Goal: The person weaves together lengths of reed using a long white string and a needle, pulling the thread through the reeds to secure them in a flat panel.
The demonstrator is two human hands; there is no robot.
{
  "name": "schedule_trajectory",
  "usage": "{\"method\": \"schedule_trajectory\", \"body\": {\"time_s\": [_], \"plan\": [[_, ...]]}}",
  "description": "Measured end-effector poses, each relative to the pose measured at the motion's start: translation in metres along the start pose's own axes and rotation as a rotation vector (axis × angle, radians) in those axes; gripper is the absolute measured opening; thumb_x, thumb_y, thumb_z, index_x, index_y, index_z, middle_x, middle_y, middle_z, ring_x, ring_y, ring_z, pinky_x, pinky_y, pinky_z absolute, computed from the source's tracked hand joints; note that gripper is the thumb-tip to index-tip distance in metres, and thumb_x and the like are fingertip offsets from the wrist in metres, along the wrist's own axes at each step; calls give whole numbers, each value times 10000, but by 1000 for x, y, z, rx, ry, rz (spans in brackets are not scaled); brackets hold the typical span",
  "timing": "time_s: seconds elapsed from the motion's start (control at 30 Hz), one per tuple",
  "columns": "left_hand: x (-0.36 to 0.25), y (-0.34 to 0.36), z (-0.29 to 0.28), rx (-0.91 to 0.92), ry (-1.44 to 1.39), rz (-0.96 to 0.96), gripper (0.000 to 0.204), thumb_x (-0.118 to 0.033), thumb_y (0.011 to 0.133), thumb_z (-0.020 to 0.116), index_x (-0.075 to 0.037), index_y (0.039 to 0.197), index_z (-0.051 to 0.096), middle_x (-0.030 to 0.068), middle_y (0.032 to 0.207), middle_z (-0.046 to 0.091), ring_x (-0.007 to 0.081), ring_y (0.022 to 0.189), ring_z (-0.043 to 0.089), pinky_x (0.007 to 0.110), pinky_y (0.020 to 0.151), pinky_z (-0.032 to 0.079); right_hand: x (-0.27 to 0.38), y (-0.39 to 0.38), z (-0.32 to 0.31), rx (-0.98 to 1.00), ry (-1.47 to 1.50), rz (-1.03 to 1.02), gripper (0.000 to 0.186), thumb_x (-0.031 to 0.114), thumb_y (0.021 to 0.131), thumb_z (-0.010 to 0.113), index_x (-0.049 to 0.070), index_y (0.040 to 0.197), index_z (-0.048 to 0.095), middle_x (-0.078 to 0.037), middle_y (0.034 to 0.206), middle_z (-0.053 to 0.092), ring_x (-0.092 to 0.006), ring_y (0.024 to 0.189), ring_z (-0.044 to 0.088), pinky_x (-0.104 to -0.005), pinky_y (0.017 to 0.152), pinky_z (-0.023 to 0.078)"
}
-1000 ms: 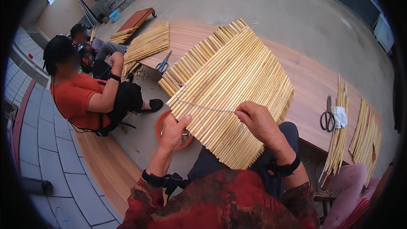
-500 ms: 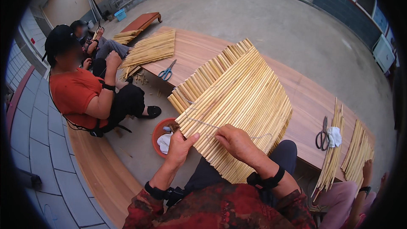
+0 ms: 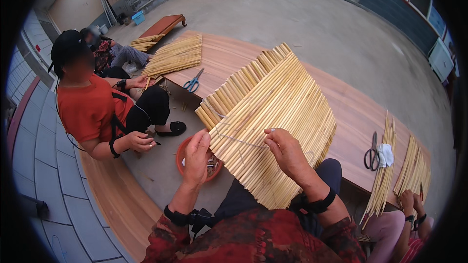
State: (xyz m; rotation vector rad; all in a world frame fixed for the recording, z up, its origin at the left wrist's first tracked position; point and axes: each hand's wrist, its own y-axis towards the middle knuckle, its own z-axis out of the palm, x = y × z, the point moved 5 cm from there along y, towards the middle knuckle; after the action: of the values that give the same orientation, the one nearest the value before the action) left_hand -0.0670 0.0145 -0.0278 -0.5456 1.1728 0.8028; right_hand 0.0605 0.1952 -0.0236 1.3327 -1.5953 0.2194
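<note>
A mat of straight yellow stalks [image 3: 273, 131], bound side by side with thin cord, lies slanted over my lap and the table edge. My left hand [image 3: 196, 158] is at its left edge, fingers together and pointing up, closed on the corner by the cord. A grey cord [image 3: 241, 141] runs across the stalks from that edge to my right hand [image 3: 286, 155]. The right thumb and fingertips pinch it just above the mat. Behind the upper left edge, a second layer of stalks [image 3: 248, 78] shows.
Blue-handled scissors [image 3: 191, 85] and another stalk mat [image 3: 175, 56] lie on the long wooden table [image 3: 226, 51]. Dark scissors [image 3: 371, 153] and loose stalks [image 3: 382, 178] lie right. A red basin [image 3: 214, 171] stands below my left hand. A co-worker in orange [image 3: 92, 107] sits left; another's hands [image 3: 412, 202] work right.
My right hand has moved right and up, drawing the cord along. My left hand has turned upright at the mat's edge. The co-worker in orange has lowered their arms.
</note>
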Motion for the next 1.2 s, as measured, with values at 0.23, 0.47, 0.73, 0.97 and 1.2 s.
{"method": "schedule_trajectory", "body": {"time_s": [0.23,0.47,0.73,0.97,1.2], "plan": [[2,6,-11,-32,162,54,279,-212,971,471,34,1076,549,9,936,579,44,839,521,206,756,442,0,15,19,-23,-97,-72,78,79,822,581,20,860,547,-146,859,566,-337,862,531,-397,781,451],[3,7,-12,-65,273,135,237,-163,951,507,42,1056,564,-5,877,583,38,816,509,200,722,434,35,21,28,40,-130,-144,85,77,810,616,19,835,559,-136,873,587,-309,824,555,-378,719,463],[-9,0,3,-128,568,272,214,-150,967,458,28,1027,559,-2,884,583,39,804,499,203,719,431,44,33,34,93,-11,-73,122,138,828,628,36,890,604,-138,764,598,-313,700,602,-360,609,480],[-22,-3,15,-140,696,272,230,-170,974,428,26,1008,543,35,827,556,76,770,492,230,689,418,37,39,42,170,29,36,132,156,842,622,44,911,629,-145,793,636,-312,705,631,-342,614,500],[-9,-4,3,-116,751,292,226,-159,977,412,29,996,536,39,809,535,84,757,481,237,685,412,40,37,46,209,153,-7,182,97,860,594,36,1026,638,-155,901,658,-283,806,658,-311,708,520]]}}
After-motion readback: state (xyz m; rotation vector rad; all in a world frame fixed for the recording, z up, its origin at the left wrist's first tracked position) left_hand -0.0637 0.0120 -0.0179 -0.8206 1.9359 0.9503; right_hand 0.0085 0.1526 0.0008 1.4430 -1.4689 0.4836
